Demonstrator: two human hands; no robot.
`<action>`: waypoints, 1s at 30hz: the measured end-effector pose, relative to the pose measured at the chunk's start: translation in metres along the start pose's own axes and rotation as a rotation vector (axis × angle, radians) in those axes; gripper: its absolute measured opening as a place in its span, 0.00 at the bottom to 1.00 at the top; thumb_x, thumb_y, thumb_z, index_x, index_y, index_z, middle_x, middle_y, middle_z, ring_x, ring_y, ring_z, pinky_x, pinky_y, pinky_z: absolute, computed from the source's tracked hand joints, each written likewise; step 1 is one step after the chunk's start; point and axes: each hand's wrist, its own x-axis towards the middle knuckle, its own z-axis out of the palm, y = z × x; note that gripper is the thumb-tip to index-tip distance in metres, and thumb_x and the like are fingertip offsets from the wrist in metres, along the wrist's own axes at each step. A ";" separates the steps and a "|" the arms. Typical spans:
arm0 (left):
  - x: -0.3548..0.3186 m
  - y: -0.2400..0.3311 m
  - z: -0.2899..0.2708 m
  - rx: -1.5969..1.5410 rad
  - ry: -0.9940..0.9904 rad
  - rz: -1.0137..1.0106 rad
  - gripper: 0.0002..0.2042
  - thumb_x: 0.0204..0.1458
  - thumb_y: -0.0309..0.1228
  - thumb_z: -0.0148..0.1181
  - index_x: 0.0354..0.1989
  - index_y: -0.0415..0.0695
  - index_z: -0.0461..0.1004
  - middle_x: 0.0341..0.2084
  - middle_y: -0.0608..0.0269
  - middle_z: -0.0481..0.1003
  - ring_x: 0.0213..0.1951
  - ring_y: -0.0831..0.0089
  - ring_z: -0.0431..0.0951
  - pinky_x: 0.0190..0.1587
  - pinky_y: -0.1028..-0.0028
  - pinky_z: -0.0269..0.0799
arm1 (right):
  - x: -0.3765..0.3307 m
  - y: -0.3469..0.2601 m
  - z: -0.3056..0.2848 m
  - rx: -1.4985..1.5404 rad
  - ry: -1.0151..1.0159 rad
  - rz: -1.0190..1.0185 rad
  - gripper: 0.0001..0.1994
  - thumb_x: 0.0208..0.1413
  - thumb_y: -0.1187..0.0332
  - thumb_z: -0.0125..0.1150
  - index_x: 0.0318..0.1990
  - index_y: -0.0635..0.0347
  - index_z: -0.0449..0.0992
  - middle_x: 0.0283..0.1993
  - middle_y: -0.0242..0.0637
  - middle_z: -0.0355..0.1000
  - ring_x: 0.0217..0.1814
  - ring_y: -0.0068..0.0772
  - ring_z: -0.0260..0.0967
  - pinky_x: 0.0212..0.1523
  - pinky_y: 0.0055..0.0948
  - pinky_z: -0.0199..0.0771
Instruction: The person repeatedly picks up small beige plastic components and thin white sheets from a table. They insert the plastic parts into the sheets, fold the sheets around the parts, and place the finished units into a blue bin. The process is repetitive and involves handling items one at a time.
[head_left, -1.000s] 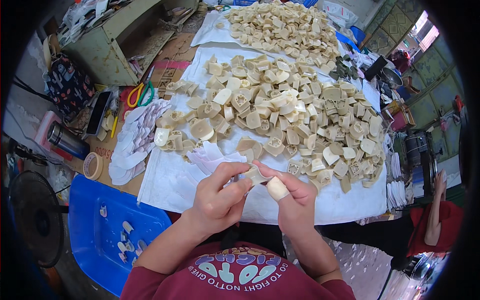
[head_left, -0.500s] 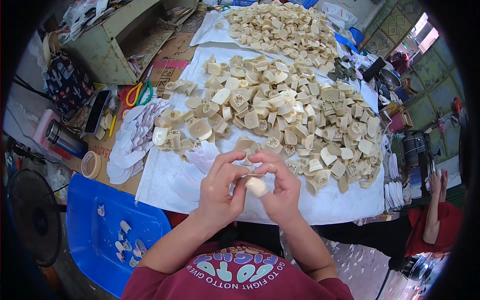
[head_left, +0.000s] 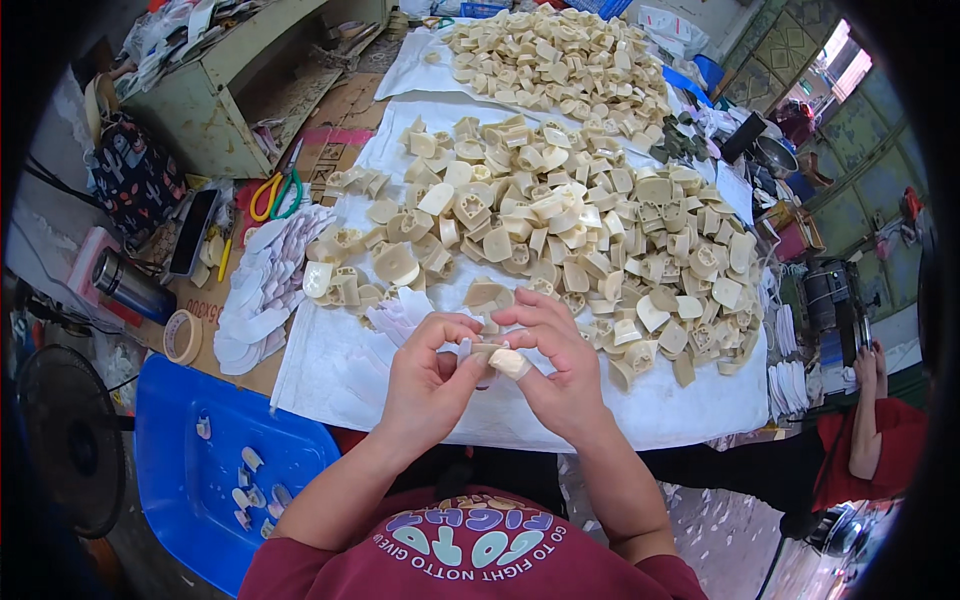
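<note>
Left hand (head_left: 428,375) and right hand (head_left: 556,385), thumbs (head_left: 512,363) now closer together, clamp one beige piece (head_left: 486,348) above the near edge of the white cloth (head_left: 670,415); handling it seems unfinished.

scissors (head_left: 279,178), orange and green handles, near pale-green cabinet (head_left: 205,125) | slim yellow tool (head_left: 225,258) near dark phone (head_left: 195,232) | tape roll (head_left: 196,341) near thermos (head_left: 137,284) | cactus-print bag (head_left: 137,175), left | black fan (head_left: 75,450), lower left | red-clad person (head_left: 885,450), right
</note>
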 end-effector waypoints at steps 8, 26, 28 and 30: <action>0.008 0.005 -0.008 0.598 -0.057 0.423 0.18 0.51 0.17 0.58 0.50 0.40 0.67 0.50 0.54 0.68 0.39 0.68 0.78 0.37 0.73 0.78 | -0.004 0.007 -0.001 0.254 0.043 0.139 0.05 0.48 0.74 0.65 0.34 0.58 0.79 0.48 0.37 0.75 0.61 0.43 0.62 0.62 0.42 0.57; 0.001 0.032 0.021 -0.502 0.023 -0.224 0.27 0.61 0.38 0.43 0.69 0.48 0.49 0.47 0.62 0.70 0.43 0.75 0.73 0.39 0.71 0.73 | -0.009 -0.013 0.028 0.669 -0.007 0.234 0.20 0.59 0.71 0.54 0.60 0.58 0.69 0.69 0.41 0.55 0.57 0.24 0.63 0.49 0.20 0.67; 0.001 0.030 0.019 -0.422 -0.021 -0.171 0.27 0.61 0.37 0.44 0.69 0.47 0.49 0.44 0.64 0.71 0.38 0.79 0.72 0.33 0.75 0.70 | -0.006 -0.011 0.019 0.862 -0.079 0.416 0.19 0.59 0.71 0.52 0.59 0.58 0.69 0.69 0.43 0.55 0.57 0.25 0.63 0.50 0.22 0.67; -0.001 0.021 0.019 -0.363 -0.044 -0.094 0.28 0.62 0.35 0.45 0.69 0.46 0.47 0.42 0.66 0.71 0.29 0.82 0.71 0.24 0.81 0.65 | -0.006 -0.010 0.019 0.806 -0.064 0.414 0.18 0.60 0.71 0.52 0.58 0.58 0.70 0.69 0.44 0.55 0.57 0.26 0.64 0.52 0.25 0.66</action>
